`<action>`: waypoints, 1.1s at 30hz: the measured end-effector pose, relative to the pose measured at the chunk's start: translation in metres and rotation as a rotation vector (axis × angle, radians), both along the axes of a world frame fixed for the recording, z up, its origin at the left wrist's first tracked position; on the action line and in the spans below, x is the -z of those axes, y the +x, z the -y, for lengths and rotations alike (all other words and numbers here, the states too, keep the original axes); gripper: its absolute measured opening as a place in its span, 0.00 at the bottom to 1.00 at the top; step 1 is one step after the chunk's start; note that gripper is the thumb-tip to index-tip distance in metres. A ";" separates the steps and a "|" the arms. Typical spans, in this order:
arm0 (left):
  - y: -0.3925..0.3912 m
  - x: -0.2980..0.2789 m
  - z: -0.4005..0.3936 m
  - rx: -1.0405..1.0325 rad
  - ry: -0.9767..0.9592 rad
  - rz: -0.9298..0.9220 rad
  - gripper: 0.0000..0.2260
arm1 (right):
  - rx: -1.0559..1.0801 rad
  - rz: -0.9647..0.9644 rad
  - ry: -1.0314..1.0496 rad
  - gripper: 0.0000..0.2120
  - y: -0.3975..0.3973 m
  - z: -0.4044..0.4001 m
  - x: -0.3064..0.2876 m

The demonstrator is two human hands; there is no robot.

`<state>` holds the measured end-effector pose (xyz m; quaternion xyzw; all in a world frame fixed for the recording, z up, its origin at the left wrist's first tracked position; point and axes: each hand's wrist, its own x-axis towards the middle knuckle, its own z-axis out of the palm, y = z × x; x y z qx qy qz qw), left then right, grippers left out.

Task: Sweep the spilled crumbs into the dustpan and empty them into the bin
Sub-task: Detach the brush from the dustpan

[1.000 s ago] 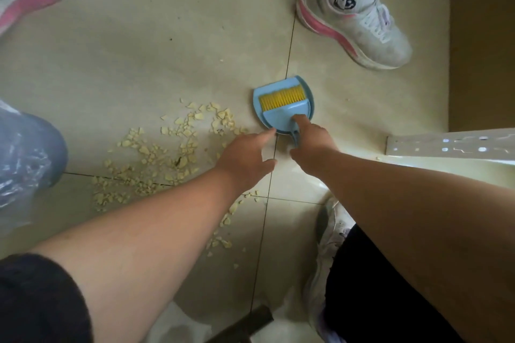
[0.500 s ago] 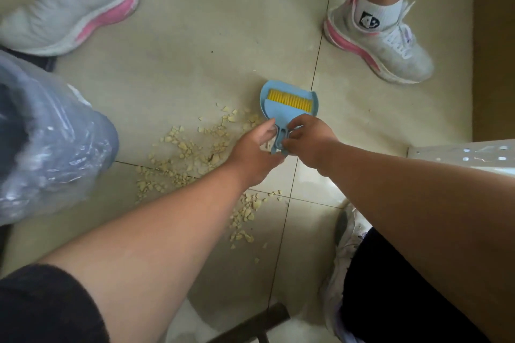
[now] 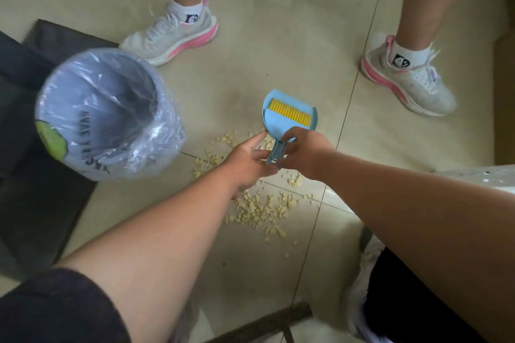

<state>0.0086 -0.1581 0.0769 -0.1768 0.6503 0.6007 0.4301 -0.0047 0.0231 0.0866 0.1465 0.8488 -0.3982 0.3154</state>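
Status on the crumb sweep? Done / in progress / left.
Done: nothing swept; the crumbs are all on the floor and the dustpan holds only the yellow brush nested in it. In hand: left hand and right hand both grip the handles, apparently about to separate the brush. Left: sweep the crumbs in, then empty into the lined bin to the left.

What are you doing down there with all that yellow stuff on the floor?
Someone is about to clean up spilled crumbs from the tiled floor. Both the left hand and the right hand hold the handle of a small blue dustpan, with the yellow-bristled brush nested inside it. The crumbs all lie on the floor; none are in the pan. A lined bin waits to the left, and another person in white and pink sneakers stands nearby.
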 end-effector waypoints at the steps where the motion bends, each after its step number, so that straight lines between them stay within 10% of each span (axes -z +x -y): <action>1: 0.002 -0.001 0.004 0.000 0.012 0.001 0.46 | -0.024 -0.007 0.031 0.26 0.001 0.004 -0.002; 9: 0.000 0.013 0.031 0.075 0.037 -0.022 0.47 | -0.469 -0.135 0.432 0.19 -0.005 0.040 -0.013; 22: 0.013 0.027 0.032 0.127 -0.009 0.018 0.43 | -0.595 -0.148 0.381 0.11 0.015 0.044 0.002; 33: 0.015 0.041 0.028 0.062 -0.030 0.064 0.34 | -0.170 -0.017 0.141 0.19 0.018 0.036 0.017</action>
